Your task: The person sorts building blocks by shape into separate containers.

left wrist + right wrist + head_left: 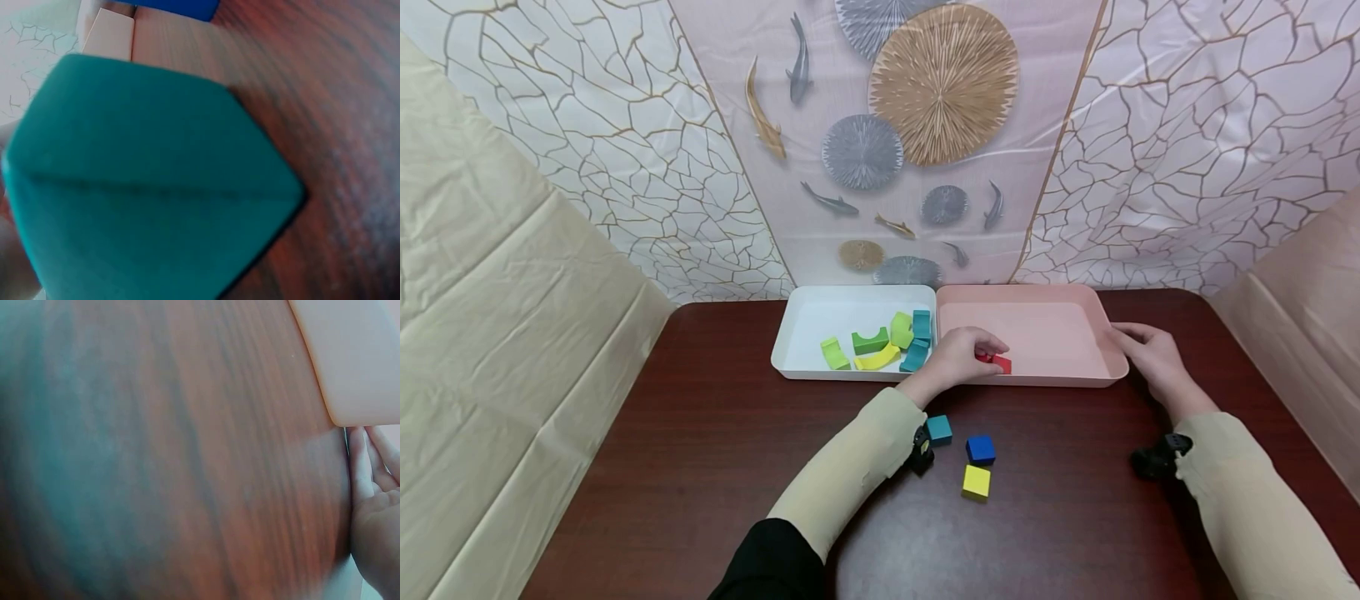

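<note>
My left hand reaches over the front of the pink tray and pinches a red block low inside it. The fingers partly cover that block, so its full shape is hidden. At the tray's right side, my right hand touches the rim with fairly straight fingers. The right wrist view shows those fingers against the tray's corner. Close to the left wrist, a teal block rests on the table and fills much of the left wrist view.
A white tray adjoins the pink one, with several green, yellow and teal blocks in its right part. Nearer on the brown table lie a blue cube and a yellow cube. A patterned cloth hangs behind.
</note>
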Available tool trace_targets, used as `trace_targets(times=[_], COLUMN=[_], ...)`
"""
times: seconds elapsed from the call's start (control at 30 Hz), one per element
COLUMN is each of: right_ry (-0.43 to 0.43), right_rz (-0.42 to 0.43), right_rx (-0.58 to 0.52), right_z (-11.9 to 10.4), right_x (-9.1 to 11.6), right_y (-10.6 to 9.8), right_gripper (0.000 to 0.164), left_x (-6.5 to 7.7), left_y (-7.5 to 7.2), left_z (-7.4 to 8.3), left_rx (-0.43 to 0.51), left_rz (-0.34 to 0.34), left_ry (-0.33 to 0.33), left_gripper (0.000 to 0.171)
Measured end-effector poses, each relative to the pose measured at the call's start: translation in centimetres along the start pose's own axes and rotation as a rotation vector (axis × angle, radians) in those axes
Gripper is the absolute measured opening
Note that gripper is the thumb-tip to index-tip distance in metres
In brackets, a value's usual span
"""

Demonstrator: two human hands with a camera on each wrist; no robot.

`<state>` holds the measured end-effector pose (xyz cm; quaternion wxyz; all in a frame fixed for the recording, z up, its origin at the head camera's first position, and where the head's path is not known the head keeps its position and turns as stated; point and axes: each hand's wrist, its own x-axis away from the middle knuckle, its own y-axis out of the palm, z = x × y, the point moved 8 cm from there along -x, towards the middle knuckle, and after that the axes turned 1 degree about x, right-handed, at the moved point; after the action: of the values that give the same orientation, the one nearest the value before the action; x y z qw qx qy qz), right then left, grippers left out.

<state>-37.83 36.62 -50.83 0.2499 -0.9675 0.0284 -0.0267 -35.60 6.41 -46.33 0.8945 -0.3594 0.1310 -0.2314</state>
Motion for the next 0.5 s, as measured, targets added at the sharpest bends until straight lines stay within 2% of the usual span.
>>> trace_targets(times=[0.3, 0.5], right_ry=[0.008, 0.000], right_rz=[-0.011, -0.007], right_rx=[0.006, -0.011], right_z=[0.04, 0.08], right_x=[0.12, 0.09], right_y=[-0.07, -0.09], right_gripper=[0.069, 0.068], left_x=[0.03, 0.08], left_y=[-0.01, -0.12], left_z=[-0.05, -0.23], left_rx=[0.006, 0.058], left_rz=[-0.009, 0.005], left_ry=[0.014, 0.011], left_gripper=[0.030, 0.029])
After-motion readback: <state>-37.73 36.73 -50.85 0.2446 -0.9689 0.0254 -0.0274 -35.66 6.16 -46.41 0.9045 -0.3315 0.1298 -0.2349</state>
